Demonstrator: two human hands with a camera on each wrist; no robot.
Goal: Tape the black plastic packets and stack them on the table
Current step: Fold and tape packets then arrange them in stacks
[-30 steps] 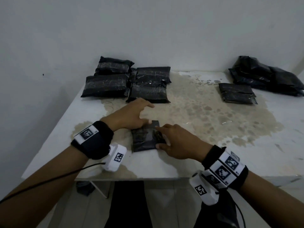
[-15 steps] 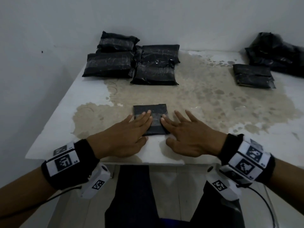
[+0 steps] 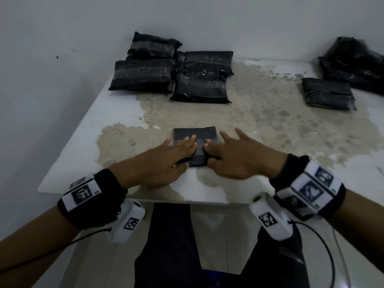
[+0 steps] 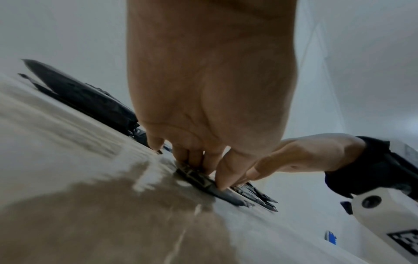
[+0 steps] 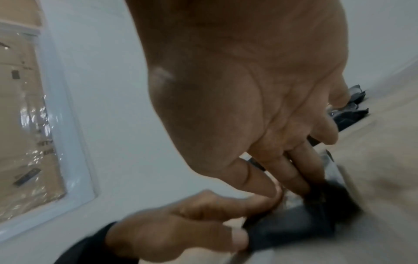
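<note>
A small flat black packet (image 3: 195,135) lies on the white table (image 3: 116,113) near its front edge. My left hand (image 3: 182,151) lies on the packet's left half with straight fingers pressing down. My right hand (image 3: 216,154) mirrors it on the right half, two fingers on the packet and the others spread on the table. The fingertips of both hands nearly meet over a glossy strip across the packet's middle. In the left wrist view the fingers (image 4: 210,166) press the packet (image 4: 203,182) flat. The right wrist view shows the same packet (image 5: 294,230), blurred.
Several larger taped black packets (image 3: 143,76) sit grouped at the back left by the wall. One black packet (image 3: 328,94) and a loose pile of black plastic (image 3: 353,63) are at the back right. A brown stain (image 3: 259,113) covers the middle of the table.
A second ago both hands were fingering the packet's top with curled fingers. Now they lie flat and pressed on it, side by side. The packet has stayed in place.
</note>
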